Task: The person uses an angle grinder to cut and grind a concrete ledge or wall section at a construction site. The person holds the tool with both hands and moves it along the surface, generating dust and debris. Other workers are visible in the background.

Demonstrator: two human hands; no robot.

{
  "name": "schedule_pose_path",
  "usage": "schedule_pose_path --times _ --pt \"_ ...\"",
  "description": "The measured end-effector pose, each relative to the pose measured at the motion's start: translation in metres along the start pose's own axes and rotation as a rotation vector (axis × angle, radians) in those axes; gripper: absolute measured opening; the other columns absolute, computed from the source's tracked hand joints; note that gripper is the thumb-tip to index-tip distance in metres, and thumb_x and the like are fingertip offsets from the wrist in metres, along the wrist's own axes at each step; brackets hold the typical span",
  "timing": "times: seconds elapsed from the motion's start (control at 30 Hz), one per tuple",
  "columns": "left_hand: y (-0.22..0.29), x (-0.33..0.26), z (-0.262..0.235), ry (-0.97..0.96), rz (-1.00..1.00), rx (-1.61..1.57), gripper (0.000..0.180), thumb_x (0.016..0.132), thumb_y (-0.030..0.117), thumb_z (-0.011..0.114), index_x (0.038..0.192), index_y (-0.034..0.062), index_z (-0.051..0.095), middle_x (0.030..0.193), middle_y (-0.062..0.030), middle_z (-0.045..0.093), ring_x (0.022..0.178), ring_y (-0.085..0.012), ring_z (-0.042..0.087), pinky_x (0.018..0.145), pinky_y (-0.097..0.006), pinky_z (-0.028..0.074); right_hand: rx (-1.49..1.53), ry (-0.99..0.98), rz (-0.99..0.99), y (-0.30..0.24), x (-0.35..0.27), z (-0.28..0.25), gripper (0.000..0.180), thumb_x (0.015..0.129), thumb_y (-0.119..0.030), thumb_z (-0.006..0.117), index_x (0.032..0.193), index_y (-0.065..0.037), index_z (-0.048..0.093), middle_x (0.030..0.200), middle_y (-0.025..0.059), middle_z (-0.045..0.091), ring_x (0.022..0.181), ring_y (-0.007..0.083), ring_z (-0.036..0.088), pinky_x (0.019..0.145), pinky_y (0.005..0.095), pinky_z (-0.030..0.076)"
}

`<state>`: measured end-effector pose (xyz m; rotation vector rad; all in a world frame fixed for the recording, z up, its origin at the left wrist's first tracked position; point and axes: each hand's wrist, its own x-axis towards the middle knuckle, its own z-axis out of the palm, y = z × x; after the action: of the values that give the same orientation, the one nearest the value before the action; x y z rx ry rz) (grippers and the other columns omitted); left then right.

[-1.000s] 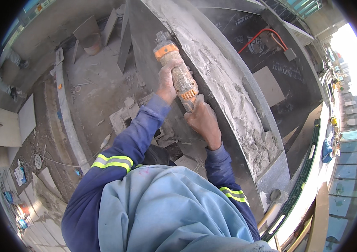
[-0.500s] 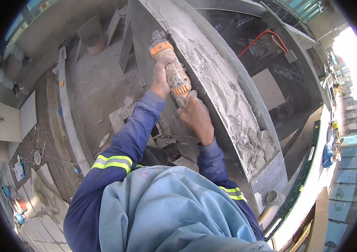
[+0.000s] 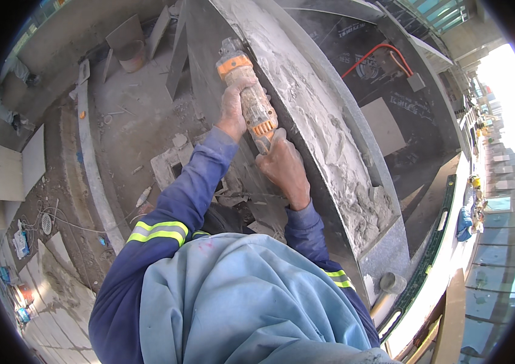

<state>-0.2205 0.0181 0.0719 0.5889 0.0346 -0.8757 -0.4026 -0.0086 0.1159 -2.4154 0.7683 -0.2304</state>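
Power tool (image 3: 261, 111), left hand (image 3: 232, 109) and right hand (image 3: 284, 167) clasping it, sits slightly farther up the slab (image 3: 318, 115) than earlier.

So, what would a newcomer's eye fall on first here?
Probably the dusty, orange-banded power tool, gripped in both hands above the picture's centre. Just right of it runs a long strip of rough grey material, and a bright red curved bar stands out against dark panels at upper right.
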Motion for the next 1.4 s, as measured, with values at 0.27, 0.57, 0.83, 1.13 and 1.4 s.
schedule_pose_path --times 0.27,0.57,0.83,1.13,1.4 --pt "0.000 0.001 -0.003 -0.018 0.004 0.044 0.045 0.082 0.025 0.072 0.117 0.0002 0.057 0.094 -0.0181 0.066 0.086 -0.0345 0.070 0.079 -0.053 0.062 -0.002 0.005 -0.004 0.000 -0.002 0.000 0.037 0.076 -0.011 0.068 0.101 0.010 0.050 0.085 0.0395 0.066 0.091 0.0553 0.067 0.081 0.0578 0.053" --pt "-0.001 -0.002 -0.001 -0.019 0.017 0.043 0.046 0.082 0.024 0.072 0.118 -0.0001 0.057 0.095 -0.0183 0.065 0.086 -0.0349 0.070 0.080 -0.053 0.063 -0.001 0.014 -0.010 0.001 -0.003 0.000 0.037 0.076 -0.010 0.067 0.102 0.010 0.050 0.086 0.0400 0.065 0.091 0.0555 0.067 0.080 0.0579 0.053" --pt "-0.005 -0.008 0.003 0.001 0.026 -0.008 0.038 0.079 0.021 0.076 0.108 0.0006 0.061 0.088 -0.0167 0.067 0.076 -0.0324 0.072 0.071 -0.049 0.065 -0.040 0.064 -0.090 0.002 -0.008 -0.002 0.029 0.077 -0.003 0.066 0.097 0.011 0.050 0.078 0.0383 0.065 0.079 0.0526 0.069 0.072 0.0562 0.056" --pt "-0.004 -0.010 0.003 -0.028 0.028 0.056 0.048 0.082 0.025 0.071 0.119 -0.0011 0.055 0.095 -0.0172 0.064 0.088 -0.0351 0.070 0.080 -0.053 0.063 -0.006 0.007 0.003 0.002 -0.009 -0.003 0.038 0.076 -0.011 0.067 0.102 0.009 0.048 0.086 0.0394 0.065 0.090 0.0560 0.066 0.080 0.0582 0.052" --pt "-0.006 -0.015 0.006 -0.006 0.018 0.014 0.041 0.081 0.022 0.074 0.112 0.0006 0.059 0.090 -0.0163 0.066 0.081 -0.0329 0.072 0.076 -0.050 0.064 0.005 0.015 0.003 0.003 -0.012 -0.004 0.037 0.075 -0.009 0.066 0.101 0.009 0.048 0.086 0.0399 0.065 0.090 0.0567 0.066 0.080 0.0588 0.051"
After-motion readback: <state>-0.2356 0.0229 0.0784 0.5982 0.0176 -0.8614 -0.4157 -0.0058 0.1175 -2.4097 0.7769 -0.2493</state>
